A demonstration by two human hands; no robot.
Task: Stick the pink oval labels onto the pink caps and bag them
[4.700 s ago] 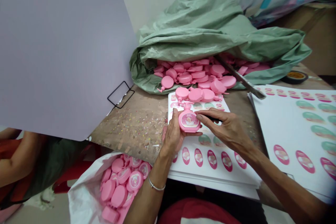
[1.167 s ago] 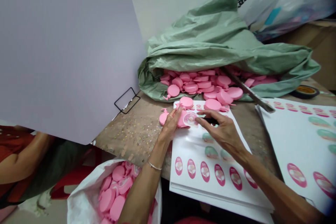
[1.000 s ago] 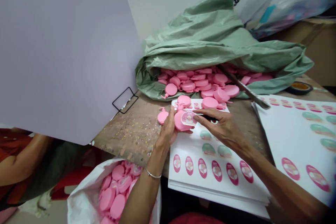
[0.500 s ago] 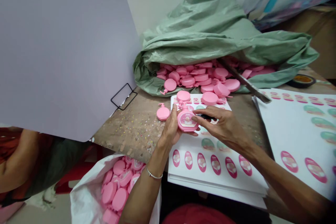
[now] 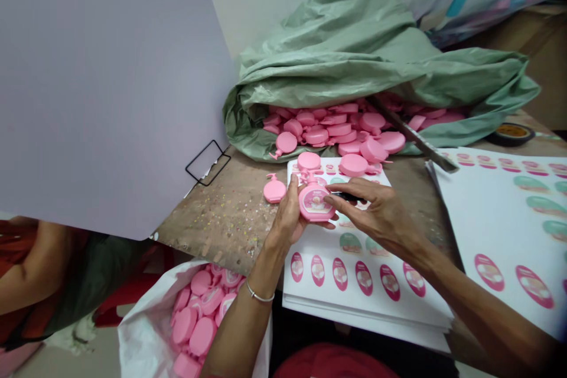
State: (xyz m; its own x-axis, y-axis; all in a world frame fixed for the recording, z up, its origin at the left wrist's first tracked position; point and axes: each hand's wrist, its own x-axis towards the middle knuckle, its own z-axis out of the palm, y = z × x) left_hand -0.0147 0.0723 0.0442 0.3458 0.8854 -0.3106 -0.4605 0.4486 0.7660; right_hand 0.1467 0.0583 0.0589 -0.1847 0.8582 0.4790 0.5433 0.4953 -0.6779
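**While the left hand (image 5: 287,218) grips a pink bottle-shaped piece (image 5: 315,203), the right hand (image 5: 376,207) works close by**

The left hand is mostly closed. Its fingers curl around the left edge of the piece and its thumb stands up beside it, so the piece sits firm in that hand. The right hand is half closed. Its thumb and first finger pinch a thin black tool (image 5: 345,195), which points left toward the top of the piece. I cannot tell if the tool's tip touches the piece.

The step in hand looks like close work on the face of the piece, which has a picture label on it. The piece lies face up, just right of the left palm. Its long line runs from its round bottom to its small pump-shaped neck, and the neck points away from the person. The next move seems to need a still left hand and small, slow moves from the right.

Just past the left hand's fingers, a loose pink piece (image 5: 274,191) lies on a worn wooden bench (image 5: 221,242). Under both hands is a stack of white sheets (image 5: 354,307) with pink oval labels. Below the left wrist, a white sack (image 5: 142,319) holds more pink pieces.
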